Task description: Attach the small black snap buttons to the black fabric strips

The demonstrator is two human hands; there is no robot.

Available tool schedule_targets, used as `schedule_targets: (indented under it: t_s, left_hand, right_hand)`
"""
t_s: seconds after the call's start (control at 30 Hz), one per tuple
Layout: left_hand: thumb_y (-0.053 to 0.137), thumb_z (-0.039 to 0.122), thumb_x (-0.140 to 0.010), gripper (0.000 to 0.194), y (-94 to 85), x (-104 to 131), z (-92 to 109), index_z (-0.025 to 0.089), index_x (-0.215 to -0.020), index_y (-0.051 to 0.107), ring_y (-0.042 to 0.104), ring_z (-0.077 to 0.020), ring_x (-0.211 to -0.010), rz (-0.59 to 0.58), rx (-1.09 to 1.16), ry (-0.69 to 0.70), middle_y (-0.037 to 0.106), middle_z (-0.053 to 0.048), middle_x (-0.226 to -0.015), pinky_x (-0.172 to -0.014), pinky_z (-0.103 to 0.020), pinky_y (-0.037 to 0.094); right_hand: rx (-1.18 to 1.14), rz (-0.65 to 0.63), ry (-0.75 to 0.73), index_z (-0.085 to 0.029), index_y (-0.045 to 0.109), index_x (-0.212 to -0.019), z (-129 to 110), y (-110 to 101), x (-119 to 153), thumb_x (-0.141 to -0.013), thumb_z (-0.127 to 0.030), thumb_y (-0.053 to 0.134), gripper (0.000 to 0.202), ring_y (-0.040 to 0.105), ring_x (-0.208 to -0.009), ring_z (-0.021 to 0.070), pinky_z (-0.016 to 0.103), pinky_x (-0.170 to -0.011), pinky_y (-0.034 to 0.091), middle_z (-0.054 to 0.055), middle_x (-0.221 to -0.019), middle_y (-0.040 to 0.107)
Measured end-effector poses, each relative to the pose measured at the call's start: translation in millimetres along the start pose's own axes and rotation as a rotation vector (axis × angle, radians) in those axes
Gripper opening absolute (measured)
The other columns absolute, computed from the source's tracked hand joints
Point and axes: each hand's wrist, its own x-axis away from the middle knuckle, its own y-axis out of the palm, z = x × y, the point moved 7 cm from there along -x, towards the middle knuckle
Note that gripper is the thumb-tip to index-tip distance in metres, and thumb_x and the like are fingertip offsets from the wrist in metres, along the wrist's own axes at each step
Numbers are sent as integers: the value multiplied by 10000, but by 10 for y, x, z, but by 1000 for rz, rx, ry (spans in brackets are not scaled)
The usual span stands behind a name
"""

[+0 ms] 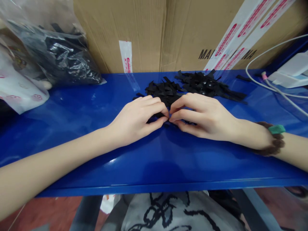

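Observation:
My left hand (pixel 141 117) and my right hand (pixel 203 117) meet fingertip to fingertip, low over the blue table. Both are closed in a pinch, and whatever lies between the fingertips is too small and hidden to name. Just behind my left hand lies a heap of short black fabric strips (pixel 163 89). A second black heap (pixel 202 84), with longer strips and some small shiny round pieces, spreads behind my right hand. Some black bits show in the gaps beneath my fingers. Around my right wrist is a brown band (pixel 270 139) with a green piece.
A large cardboard box (pixel 146 29) with printed tape stands along the back of the blue table (pixel 96 166). At the left is a clear plastic bag (pixel 69 54) of black material beside a white bag (pixel 21 80). A white charger (pixel 292 72) and cables (pixel 276 86) lie at the right.

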Motion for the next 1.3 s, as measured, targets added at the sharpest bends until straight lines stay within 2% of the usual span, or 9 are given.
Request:
schedule_targets:
  t_s: [0.3,0.7,1.0,1.3]
  left_hand:
    - [544,204,-902,72,-70,9,14,183,-871,605,573,-131,-827,64,81,-47,656,2,-888,-750,-264,427]
    - [545,205,-908,79,-71,17,37,180,-880,615,575,-121,-836,76,99,-20,659,5,-884,-787,-257,441]
    - [555,205,-906,88,-78,11,35,168,-883,631,582,-120,-836,100,78,-4,669,3,-884,-781,-249,444]
    - [576,222,-895,89,-32,6,46,148,-878,625,586,-126,-861,51,124,16,663,-15,-896,-790,-245,451]
  right_hand:
    - [45,24,-3,-163,625,-930,-14,-19,-6,-941,-222,462,173,569,-846,166,327,-739,462,82,-1016,628]
    - [77,60,51,-181,609,-877,8,-56,-17,-925,-234,495,134,552,-801,163,320,-702,433,61,-960,658]
    - [74,81,25,-166,608,-870,-1,-54,-23,-915,-225,518,117,550,-780,157,309,-694,432,57,-945,657]
    - [80,57,40,-159,598,-880,0,-36,-28,-911,-239,519,117,562,-793,171,316,-704,433,73,-939,656]
